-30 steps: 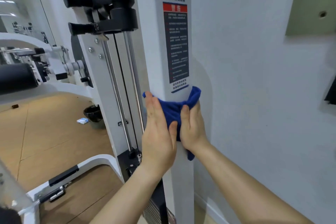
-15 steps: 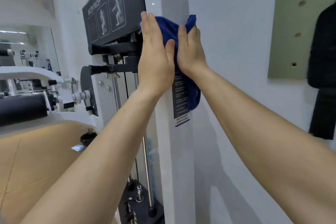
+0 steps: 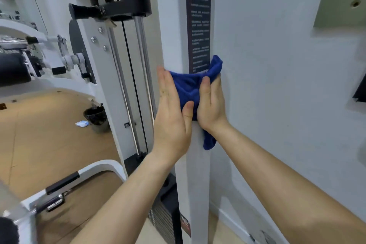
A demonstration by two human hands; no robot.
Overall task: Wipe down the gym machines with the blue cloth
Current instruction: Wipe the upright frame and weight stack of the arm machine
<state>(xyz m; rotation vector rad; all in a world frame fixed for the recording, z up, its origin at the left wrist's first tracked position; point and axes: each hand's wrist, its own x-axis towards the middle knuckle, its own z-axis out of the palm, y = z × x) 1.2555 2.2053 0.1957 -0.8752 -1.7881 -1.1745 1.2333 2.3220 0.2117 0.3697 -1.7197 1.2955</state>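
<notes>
Against the white machine upright, my left hand presses the blue cloth with straight fingers while my right hand grips it

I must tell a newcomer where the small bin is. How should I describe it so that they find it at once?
Find the tall white machine column, then look left past its steel guide rods to the wooden floor. The bin stands there close to the frame: round, with a black bag liner. It is far bigger and darker than the blue-white packet lying beside it.
</notes>
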